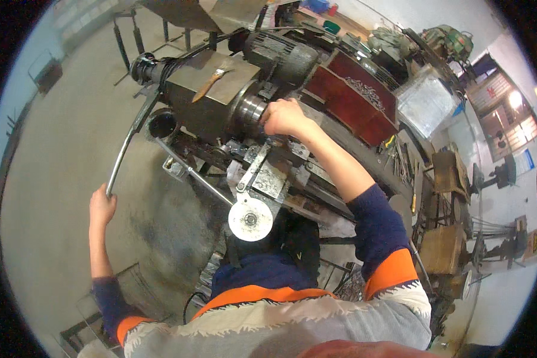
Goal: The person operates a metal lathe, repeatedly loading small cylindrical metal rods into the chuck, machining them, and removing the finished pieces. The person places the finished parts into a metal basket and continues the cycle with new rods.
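Observation:
My left hand (103,206) is closed round the lower end of a long metal lever (125,147), out to the left of a small lathe. The lever runs up to the far left side of the machine. My right hand (285,117) is at the shiny round spindle chuck (252,111), its fingers curled at the chuck's front; whatever they hold is hidden behind the hand. A paintbrush (209,85) with a wooden handle lies on the flat headstock cover (224,68). Nearer to me, below the right hand, are the tool slide (270,180) and a pale round handwheel (250,219).
Behind the chuck stands a ribbed motor (283,55). To its right a reddish-brown tray (346,104) holds metal pieces. Several rod-like tools (404,167) lie further right. A diagonal rod (194,173) crosses in front of the machine. Other machines (447,244) line the right wall.

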